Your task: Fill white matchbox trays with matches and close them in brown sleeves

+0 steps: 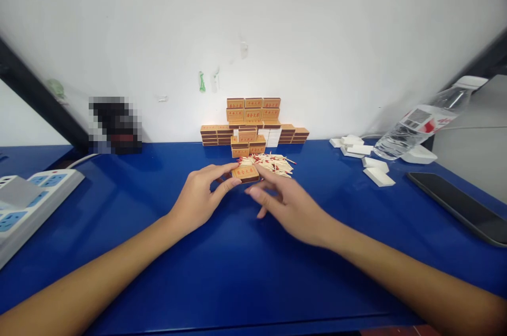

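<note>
Two bare hands meet over one glossy blue table (222, 272). The left hand (204, 190) has thumb and fingers clamped on one matchbox (245, 174), a flat yellow cardboard block with red print and dark sides, near the middle. The right hand (283, 201), slightly blurred, has its fingers apart at the box's right end; I cannot tell whether the index fingertip touches. Just beyond lies a loose heap of thin, red-tipped wooden matches (277, 163), too many to count. Behind it, stacked boxes (253, 114) show two rows of three faces. Right: several white pieces (379, 176), one clear plastic bottle (422, 119), one dark phone (459, 206). Left: one white power strip (51, 188).
</note>
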Demonstrator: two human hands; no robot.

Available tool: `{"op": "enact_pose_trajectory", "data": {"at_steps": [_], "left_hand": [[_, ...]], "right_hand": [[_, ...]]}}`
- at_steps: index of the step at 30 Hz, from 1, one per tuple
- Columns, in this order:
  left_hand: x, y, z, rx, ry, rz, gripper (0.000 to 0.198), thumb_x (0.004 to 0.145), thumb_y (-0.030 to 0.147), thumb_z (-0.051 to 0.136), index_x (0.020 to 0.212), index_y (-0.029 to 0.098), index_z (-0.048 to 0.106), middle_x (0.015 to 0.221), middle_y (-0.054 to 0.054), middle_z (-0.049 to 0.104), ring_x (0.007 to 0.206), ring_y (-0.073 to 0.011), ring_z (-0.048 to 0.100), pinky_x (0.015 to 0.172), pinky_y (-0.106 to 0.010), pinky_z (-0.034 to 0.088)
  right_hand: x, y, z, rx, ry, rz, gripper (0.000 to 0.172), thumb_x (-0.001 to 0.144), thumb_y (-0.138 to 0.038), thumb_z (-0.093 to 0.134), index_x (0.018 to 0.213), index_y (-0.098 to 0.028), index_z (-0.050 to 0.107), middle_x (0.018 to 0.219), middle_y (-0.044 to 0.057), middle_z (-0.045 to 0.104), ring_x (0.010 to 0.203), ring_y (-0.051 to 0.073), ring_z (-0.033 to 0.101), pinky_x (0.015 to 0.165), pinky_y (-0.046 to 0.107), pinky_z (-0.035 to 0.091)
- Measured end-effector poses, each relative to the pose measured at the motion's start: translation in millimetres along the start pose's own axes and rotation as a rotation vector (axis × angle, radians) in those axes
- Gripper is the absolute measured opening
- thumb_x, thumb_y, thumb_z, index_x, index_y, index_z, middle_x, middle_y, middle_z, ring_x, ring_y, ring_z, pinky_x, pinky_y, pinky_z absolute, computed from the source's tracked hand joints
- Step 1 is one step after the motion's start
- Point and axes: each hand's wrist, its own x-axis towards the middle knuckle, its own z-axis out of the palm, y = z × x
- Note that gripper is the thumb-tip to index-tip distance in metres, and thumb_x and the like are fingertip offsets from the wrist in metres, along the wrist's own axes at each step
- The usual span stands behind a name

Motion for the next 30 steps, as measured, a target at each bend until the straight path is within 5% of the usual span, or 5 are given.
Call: {"op": "enact_pose_trajectory", "data": {"at_steps": [5,16,19,26,30], "left_hand": [[0.7,-0.8,-1.8,0.031,0.025,0.065,0.034,0.105,0.041,0.063,0.134,0.026,0.073,0.115,-0.006,0.081,0.098,-0.0233,0.077,0.090,-0.040,0.063],[2.4,-4.2,1.8,0.008,-0.056,0.140,0.040,0.097,0.030,0.070,0.136,0.021,0.069,0.120,-0.007,0.079,0.094,-0.0202,0.076,0.087,-0.035,0.065],[16.5,-20.2,-14.8,0.082,-0.076,0.106,0.037,0.099,0.032,0.066,0.133,0.021,0.070,0.126,-0.009,0.075,0.102,-0.0213,0.074,0.095,-0.037,0.063],[56.8,-77.9,-75.5,0.258,0.115,-0.070,0.042,0.102,0.046,0.057,0.130,0.019,0.072,0.123,-0.014,0.068,0.103,-0.0264,0.071,0.097,-0.046,0.062],[76.3,-92.3,-82.2,0.273,0.143,-0.062,0.039,0.102,0.045,0.057,0.126,0.018,0.072,0.127,-0.015,0.070,0.103,-0.0271,0.071,0.097,-0.047,0.061]], "right_hand": [[-7.1,1.6,11.6,0.131,-0.071,0.053,0.080,0.104,-0.048,0.059,0.173,-0.031,0.021,0.124,0.011,0.073,0.075,0.019,0.075,0.082,0.050,0.069],[-4.5,-2.9,7.5,0.158,-0.103,0.069,0.081,0.099,-0.033,0.067,0.170,-0.028,0.028,0.118,0.009,0.073,0.083,0.019,0.076,0.085,0.046,0.068],[-3.4,1.6,4.9,0.090,-0.076,0.028,0.078,0.097,-0.034,0.069,0.167,-0.032,0.035,0.138,0.013,0.066,0.090,0.020,0.074,0.078,0.043,0.069],[0.7,3.7,-6.5,-0.132,-0.015,-0.069,0.061,0.098,-0.030,0.063,0.158,-0.026,0.049,0.124,0.013,0.069,0.089,0.020,0.072,0.075,0.041,0.067],[3.1,2.5,-8.6,-0.187,-0.005,-0.159,0.051,0.096,-0.024,0.062,0.147,-0.028,0.059,0.135,0.013,0.063,0.098,0.020,0.072,0.071,0.036,0.066]]}}
